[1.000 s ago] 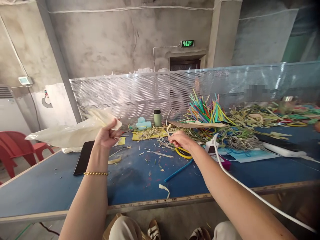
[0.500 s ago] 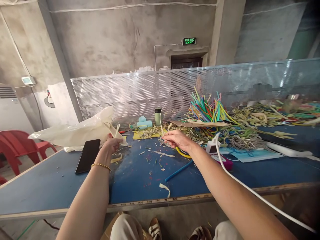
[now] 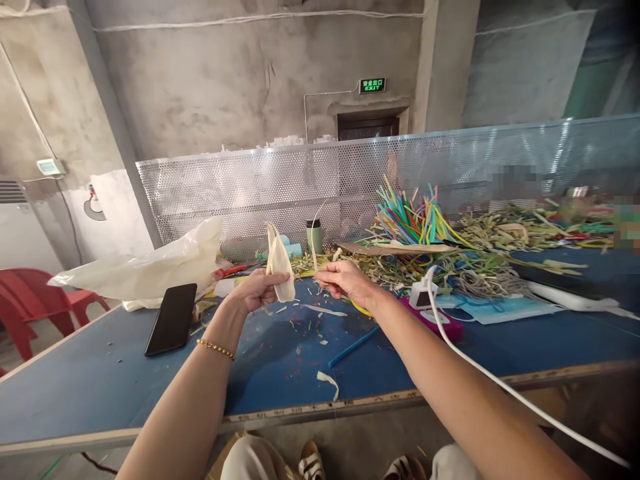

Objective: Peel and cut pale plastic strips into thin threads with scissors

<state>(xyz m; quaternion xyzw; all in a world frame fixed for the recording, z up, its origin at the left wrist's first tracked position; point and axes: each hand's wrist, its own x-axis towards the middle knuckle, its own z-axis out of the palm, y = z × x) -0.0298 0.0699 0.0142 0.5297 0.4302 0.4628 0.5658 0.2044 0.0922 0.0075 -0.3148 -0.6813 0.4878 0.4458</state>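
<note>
A pale, cream-coloured husk-like piece [image 3: 281, 267], pointed at the top, stands up from my left hand [image 3: 257, 288], pinched between thumb and fingers. My right hand [image 3: 344, 279] is closed on a thin pale strip [image 3: 313, 243] that rises upright and bends over at its tip. The two hands are held apart above the blue table [image 3: 280, 373]. Below them lie small scraps, a loose pale strip [image 3: 327, 383] and a blue tube [image 3: 353, 347]. A yellow tube [image 3: 361, 308] shows partly under my right hand.
Left are a black phone [image 3: 171, 320] and a white plastic bag [image 3: 145, 263]. A green cup [image 3: 313, 237] stands behind the hands. To the right are a bundle of coloured tubes [image 3: 413, 217], heaped dry strips [image 3: 505, 233], a white charger [image 3: 423, 295] with its cable, and a blue mask [image 3: 515, 310].
My left hand has moved right from beside the plastic bag and now holds up the pale husk-like piece. My right hand keeps the thin strip, almost in place.
</note>
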